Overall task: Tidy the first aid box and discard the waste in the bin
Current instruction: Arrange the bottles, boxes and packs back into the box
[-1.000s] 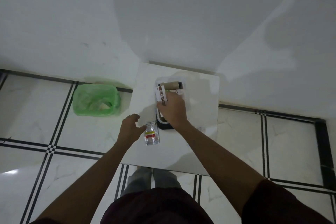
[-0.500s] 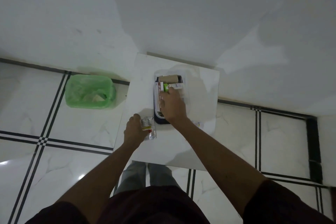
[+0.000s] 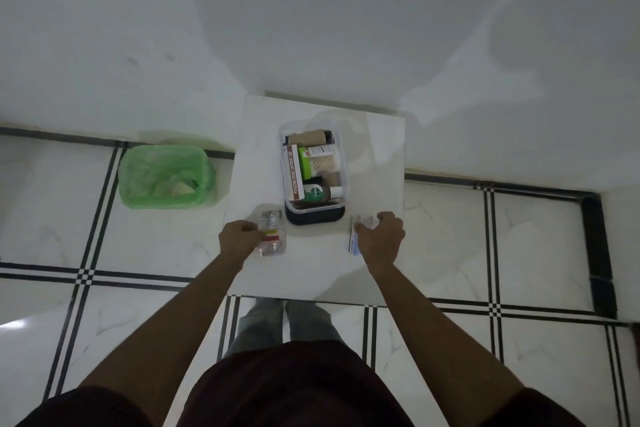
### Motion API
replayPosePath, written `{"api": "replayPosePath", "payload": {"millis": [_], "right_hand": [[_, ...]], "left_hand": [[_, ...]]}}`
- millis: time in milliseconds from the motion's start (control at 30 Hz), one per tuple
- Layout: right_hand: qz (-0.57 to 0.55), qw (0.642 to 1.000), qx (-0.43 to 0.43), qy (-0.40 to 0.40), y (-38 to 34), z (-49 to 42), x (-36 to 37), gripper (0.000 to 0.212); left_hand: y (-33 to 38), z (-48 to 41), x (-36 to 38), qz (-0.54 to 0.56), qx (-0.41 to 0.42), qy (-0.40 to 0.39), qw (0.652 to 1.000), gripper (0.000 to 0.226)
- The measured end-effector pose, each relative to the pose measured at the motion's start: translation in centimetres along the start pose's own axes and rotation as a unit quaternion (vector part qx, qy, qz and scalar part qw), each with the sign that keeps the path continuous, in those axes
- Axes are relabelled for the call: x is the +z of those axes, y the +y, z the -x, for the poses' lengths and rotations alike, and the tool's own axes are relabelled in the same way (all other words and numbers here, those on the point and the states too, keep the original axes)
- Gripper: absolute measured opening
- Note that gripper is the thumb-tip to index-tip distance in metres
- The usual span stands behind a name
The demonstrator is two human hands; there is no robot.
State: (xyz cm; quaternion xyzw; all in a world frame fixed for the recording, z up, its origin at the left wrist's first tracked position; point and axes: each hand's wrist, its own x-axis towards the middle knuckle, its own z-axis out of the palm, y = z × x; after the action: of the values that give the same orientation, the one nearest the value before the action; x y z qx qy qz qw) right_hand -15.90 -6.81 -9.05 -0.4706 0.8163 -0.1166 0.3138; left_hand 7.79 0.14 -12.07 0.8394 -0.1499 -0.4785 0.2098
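Note:
The clear first aid box (image 3: 343, 163) with a dark base stands on the white table (image 3: 377, 135). Inside lie an ointment carton (image 3: 293, 173), a brown bandage roll (image 3: 308, 138), a green bottle (image 3: 314, 193) and other small packs. My left hand (image 3: 239, 239) grips a clear packet with a red and yellow label (image 3: 272, 234) just left of the box. My right hand (image 3: 381, 236) rests on the table right of the box, its fingers curled over a flat white-and-blue strip (image 3: 354, 241).
A green-lined bin (image 3: 138, 180) with some scraps inside stands on the tiled floor left of the table. The white wall runs behind the table. My legs show under the table's near edge.
My right hand left the box and dropped down to the flat strip on its right. My left hand closed on the labelled packet.

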Motion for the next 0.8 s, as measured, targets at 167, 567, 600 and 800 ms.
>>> {"api": "replayPosePath", "payload": {"millis": [167,567,600,800], "right_hand": [[0.094,0.995,-0.012,-0.036,2.5,-0.9,1.3,0.066],[0.029,0.993,-0.044,-0.108,2.0,-3.2,-0.6,0.011],[0.036,0.992,-0.052,-0.109,2.0,-3.2,-0.9,0.012],[0.083,0.983,-0.065,-0.149,3.1,-2.7,-1.0,0.064]], "left_hand": [[-0.4,-0.3,-1.5,0.150,-0.055,0.010,0.987,0.021],[7.3,3.1,-4.6,0.385,0.009,0.044,0.922,0.013],[8.2,3.8,-4.6,0.390,0.021,0.035,0.920,0.012],[11.3,6.4,-1.2,0.263,0.025,-0.056,0.963,0.004]]}}
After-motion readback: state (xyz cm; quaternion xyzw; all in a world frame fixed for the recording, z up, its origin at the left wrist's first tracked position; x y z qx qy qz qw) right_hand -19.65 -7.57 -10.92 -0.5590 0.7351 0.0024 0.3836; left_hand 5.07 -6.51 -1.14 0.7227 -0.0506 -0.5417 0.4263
